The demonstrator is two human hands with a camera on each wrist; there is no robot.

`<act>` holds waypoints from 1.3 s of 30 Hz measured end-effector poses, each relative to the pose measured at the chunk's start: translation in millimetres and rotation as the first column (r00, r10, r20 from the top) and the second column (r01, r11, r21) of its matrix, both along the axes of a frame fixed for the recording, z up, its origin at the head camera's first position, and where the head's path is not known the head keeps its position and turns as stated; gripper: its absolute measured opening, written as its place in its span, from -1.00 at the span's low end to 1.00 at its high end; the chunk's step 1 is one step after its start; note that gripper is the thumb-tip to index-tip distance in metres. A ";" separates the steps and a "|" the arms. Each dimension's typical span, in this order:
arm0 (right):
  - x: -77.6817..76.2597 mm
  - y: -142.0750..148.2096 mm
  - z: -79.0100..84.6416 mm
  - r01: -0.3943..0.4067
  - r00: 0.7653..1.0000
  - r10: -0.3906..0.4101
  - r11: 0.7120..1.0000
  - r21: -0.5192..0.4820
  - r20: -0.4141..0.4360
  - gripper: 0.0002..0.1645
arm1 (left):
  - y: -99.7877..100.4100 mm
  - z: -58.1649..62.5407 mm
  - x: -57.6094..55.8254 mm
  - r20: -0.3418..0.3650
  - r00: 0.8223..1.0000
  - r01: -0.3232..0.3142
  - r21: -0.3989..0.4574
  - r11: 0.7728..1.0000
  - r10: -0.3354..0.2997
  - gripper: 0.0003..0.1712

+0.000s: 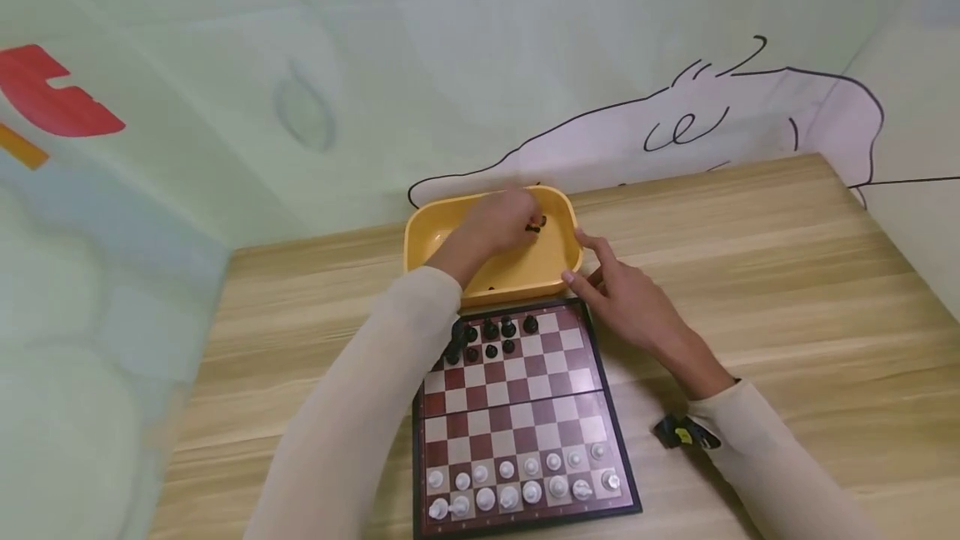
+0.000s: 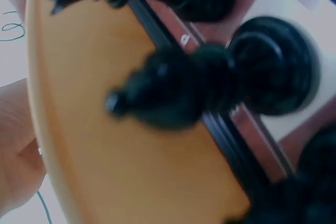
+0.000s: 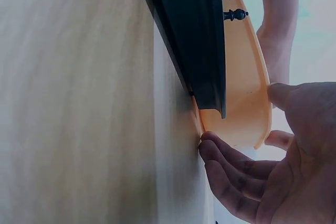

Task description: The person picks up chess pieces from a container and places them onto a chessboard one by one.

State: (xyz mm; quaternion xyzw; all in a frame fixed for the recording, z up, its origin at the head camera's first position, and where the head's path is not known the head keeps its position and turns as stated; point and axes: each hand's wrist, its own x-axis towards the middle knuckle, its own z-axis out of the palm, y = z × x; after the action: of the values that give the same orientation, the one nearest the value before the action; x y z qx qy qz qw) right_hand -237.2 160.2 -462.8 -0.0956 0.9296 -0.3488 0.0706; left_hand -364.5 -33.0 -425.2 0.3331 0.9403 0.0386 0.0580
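My left hand (image 1: 510,219) reaches down inside a yellow plastic tray (image 1: 555,261), its fingers bent beside small black chess pieces (image 1: 533,228). Whether those fingers pinch a piece is hidden. At the tray's near right corner, my right hand (image 1: 626,294) grips the wall between thumb and fingers (image 3: 226,153). A folding chessboard (image 1: 517,390) lies just in front of the tray. Black chessmen (image 1: 490,328) stand on its far rows, partly covered by the left sleeve. Large in the left wrist view, a black bishop (image 2: 173,87) stands near the board's edge.
White chessmen (image 1: 532,490) fill the two near rows of the board. A small black item with a yellow mark (image 1: 681,433) lies on the wooden table (image 1: 787,298) by my right sleeve. Behind the table hangs a printed cloth backdrop (image 1: 450,65).
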 end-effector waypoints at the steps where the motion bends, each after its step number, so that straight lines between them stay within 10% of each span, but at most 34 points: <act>1: 0.2 -0.2 -0.4 0.000 1.000 0.000 1.000 0.001 0.000 -0.14 | 1.1 -1.1 0.3 0.011 1.000 -0.005 -0.005 1.000 0.005 -0.71; 22: -4.9 9.1 -7.1 -0.024 1.000 0.024 1.000 0.003 -0.014 -0.14 | -5.5 14.8 5.8 0.007 1.000 -0.028 0.003 1.000 0.027 -0.91; 39: -6.9 18.9 -7.2 0.011 1.000 -0.012 1.000 0.013 0.012 -0.12 | -27.8 41.7 40.9 -0.032 0.999 0.020 0.098 0.995 -0.017 -0.83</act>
State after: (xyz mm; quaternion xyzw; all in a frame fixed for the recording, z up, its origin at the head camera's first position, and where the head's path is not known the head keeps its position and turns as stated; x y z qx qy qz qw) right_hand -244.1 179.1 -469.9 -0.0876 0.9320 -0.3437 0.0750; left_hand -323.6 -60.8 -383.5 0.3450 0.9349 0.0789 0.0273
